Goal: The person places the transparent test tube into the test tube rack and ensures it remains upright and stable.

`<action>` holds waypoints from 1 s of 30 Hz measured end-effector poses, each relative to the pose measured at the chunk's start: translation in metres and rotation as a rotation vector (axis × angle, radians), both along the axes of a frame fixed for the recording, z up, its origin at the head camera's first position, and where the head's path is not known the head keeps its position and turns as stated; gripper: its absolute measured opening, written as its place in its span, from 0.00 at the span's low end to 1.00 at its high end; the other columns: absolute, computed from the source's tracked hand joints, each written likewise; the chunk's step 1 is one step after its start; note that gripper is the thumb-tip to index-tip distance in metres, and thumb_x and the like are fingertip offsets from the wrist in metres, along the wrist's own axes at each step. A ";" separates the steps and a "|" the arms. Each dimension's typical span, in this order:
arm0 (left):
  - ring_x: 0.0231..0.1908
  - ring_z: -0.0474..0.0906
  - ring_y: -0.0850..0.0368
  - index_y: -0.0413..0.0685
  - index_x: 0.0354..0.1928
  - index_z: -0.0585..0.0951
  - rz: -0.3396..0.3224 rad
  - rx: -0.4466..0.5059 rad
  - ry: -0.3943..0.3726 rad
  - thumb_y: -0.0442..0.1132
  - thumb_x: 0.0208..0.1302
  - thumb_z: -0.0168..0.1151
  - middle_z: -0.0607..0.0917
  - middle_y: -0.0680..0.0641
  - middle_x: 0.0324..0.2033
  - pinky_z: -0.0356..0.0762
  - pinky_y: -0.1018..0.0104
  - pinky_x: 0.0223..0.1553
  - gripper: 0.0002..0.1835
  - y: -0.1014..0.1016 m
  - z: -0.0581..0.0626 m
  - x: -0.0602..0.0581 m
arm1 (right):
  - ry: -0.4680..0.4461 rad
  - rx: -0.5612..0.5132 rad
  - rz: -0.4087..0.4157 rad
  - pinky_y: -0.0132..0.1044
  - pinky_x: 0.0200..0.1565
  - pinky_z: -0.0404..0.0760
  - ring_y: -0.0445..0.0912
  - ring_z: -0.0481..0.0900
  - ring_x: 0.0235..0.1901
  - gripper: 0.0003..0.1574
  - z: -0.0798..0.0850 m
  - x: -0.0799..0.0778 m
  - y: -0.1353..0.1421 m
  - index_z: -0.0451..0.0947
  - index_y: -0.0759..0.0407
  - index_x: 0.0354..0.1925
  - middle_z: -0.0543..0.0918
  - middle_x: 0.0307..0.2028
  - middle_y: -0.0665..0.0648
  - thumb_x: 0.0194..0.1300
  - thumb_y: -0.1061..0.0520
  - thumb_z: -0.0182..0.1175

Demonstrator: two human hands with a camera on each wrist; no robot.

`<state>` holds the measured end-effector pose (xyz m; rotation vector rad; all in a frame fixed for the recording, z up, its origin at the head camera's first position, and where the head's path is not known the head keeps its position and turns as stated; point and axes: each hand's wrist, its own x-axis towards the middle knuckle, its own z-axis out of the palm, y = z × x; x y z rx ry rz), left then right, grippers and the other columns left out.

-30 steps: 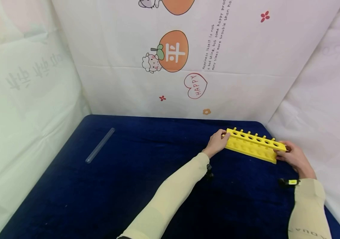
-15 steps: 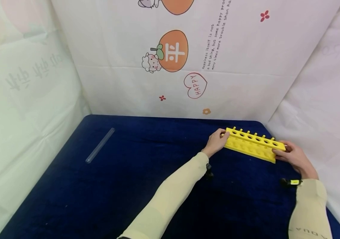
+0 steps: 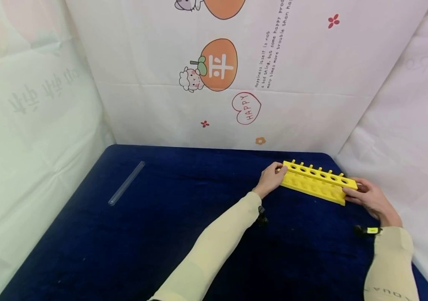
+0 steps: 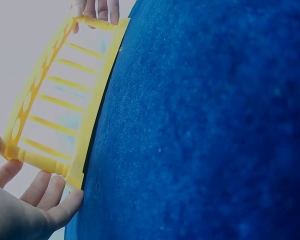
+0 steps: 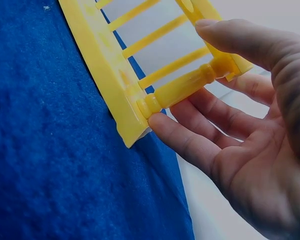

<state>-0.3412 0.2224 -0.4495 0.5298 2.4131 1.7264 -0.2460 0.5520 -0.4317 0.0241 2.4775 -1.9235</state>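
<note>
A yellow test tube rack [image 3: 313,188], its top plate pierced by a row of holes and pegs along its back, is at the table's far right. My left hand [image 3: 269,179] holds its left end, with thumb and fingers about the end post in the left wrist view. At the other end, my right hand [image 3: 373,200] grips the rack; in the right wrist view the thumb [image 5: 240,40] lies on the top plate and fingers reach behind the post. Far from both hands, a clear test tube [image 3: 126,184] lies on the left of the table.
Dark blue cloth covers the table [image 3: 198,175]. A white printed curtain [image 3: 293,117] rises behind its far edge, and pale sheets [image 3: 398,125] hang at both sides. The right hand is near the right-hand sheet.
The rack has shifted slightly to the left, both hands still holding its ends. The test tube stays where it was.
</note>
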 end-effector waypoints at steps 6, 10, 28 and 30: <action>0.54 0.77 0.62 0.66 0.61 0.73 -0.003 -0.003 -0.003 0.64 0.73 0.45 0.79 0.57 0.57 0.80 0.63 0.46 0.23 -0.003 0.000 -0.001 | -0.003 -0.019 0.013 0.38 0.43 0.86 0.40 0.86 0.40 0.24 0.002 -0.001 -0.004 0.66 0.52 0.58 0.82 0.42 0.44 0.67 0.63 0.61; 0.54 0.78 0.62 0.66 0.61 0.73 0.001 -0.005 0.003 0.63 0.73 0.44 0.79 0.57 0.57 0.80 0.63 0.46 0.22 -0.006 0.001 -0.002 | 0.015 -0.021 0.033 0.38 0.43 0.86 0.41 0.86 0.41 0.27 0.001 -0.003 -0.006 0.64 0.59 0.61 0.83 0.42 0.46 0.68 0.64 0.60; 0.53 0.78 0.62 0.67 0.61 0.74 0.025 -0.024 0.010 0.63 0.74 0.44 0.79 0.58 0.56 0.80 0.62 0.46 0.21 -0.017 0.001 -0.007 | 0.014 0.165 0.030 0.39 0.45 0.86 0.37 0.84 0.42 0.31 0.000 -0.010 -0.017 0.59 0.57 0.66 0.78 0.46 0.41 0.70 0.56 0.60; 0.53 0.78 0.62 0.68 0.60 0.74 0.024 -0.021 0.008 0.63 0.73 0.44 0.79 0.58 0.56 0.80 0.62 0.46 0.21 -0.019 0.000 -0.008 | 0.018 0.183 0.031 0.38 0.45 0.86 0.37 0.84 0.43 0.32 -0.001 -0.011 -0.018 0.59 0.58 0.66 0.77 0.46 0.41 0.70 0.56 0.60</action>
